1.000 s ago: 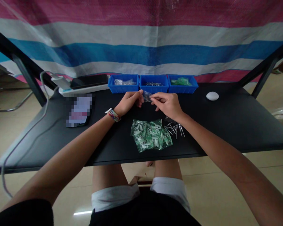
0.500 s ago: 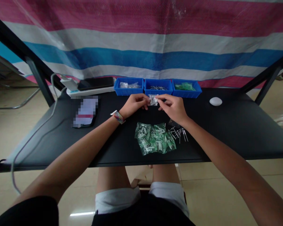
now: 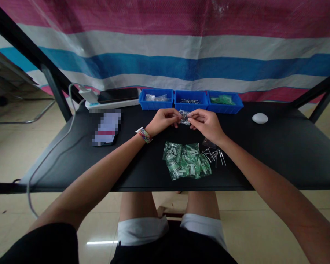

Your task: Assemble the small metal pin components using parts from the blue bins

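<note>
Both my hands meet over the far middle of the black table (image 3: 277, 154). My left hand (image 3: 162, 121) and my right hand (image 3: 206, 123) each pinch one side of a small clear plastic bag (image 3: 184, 116) held between them, just in front of the blue bins. Nearer to me lies a heap of several green packets (image 3: 186, 160) with white parts inside. To the right of the heap rests a loose bunch of metal pins (image 3: 216, 154) next to a small dark bag.
Three blue bins stand in a row at the back: left one (image 3: 156, 99) with clear bags, middle one (image 3: 191, 99) with pins, right one (image 3: 224, 101) with green packets. A phone (image 3: 107, 129), a power strip with cable (image 3: 110, 103) and a white round object (image 3: 260, 118) lie around.
The view has shifted, so everything sits further right in the frame. My hands have stayed together on the small clear bag, the fingers working at it slightly.
</note>
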{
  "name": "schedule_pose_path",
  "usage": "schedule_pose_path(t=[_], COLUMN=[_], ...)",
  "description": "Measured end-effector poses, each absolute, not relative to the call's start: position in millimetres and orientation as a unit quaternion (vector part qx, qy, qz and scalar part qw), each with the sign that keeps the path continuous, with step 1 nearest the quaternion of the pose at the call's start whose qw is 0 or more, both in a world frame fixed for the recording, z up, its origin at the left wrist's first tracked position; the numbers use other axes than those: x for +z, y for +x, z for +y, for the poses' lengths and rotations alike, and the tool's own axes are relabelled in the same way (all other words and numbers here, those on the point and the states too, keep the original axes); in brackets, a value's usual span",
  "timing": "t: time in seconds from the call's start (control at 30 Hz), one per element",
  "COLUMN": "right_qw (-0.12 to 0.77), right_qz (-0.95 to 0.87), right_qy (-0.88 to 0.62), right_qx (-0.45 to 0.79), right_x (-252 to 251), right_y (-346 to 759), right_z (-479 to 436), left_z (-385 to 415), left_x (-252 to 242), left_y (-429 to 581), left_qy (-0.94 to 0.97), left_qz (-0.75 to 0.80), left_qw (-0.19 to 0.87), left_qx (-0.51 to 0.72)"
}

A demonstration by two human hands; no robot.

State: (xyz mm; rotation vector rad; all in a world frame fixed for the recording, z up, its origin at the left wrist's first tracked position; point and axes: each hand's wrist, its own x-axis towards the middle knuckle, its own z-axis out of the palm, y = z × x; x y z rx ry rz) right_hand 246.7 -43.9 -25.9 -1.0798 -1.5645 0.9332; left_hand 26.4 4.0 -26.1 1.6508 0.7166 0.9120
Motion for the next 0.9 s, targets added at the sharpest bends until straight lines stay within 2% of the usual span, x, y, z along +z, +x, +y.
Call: schedule_pose_path(t=[0.27,0.5,0.7,0.9], right_qw=[0.492,0.519,0.5,0.498], right_qz=[-0.646,-0.68,-0.687,-0.688], right_qy=[-0.432,-0.436,-0.461,-0.437], right_qx=[0.392,0.28,0.256,0.297], right_x=[-23,-15,-15,-20], right_y=[246,246,246,243], right_z=[-46,-54,-56,-54], left_z=[3,5,-3,-3], left_x=[-25,-26,-22,-25], left_y=[26,27,29,31], left_qy=[0.688,0.683,0.707,0.685], left_qz=[0.307,0.33,0.334,0.32], left_qw=[0.537,0.539,0.517,0.535], left_qx=[0.379,0.368,0.348,0.376])
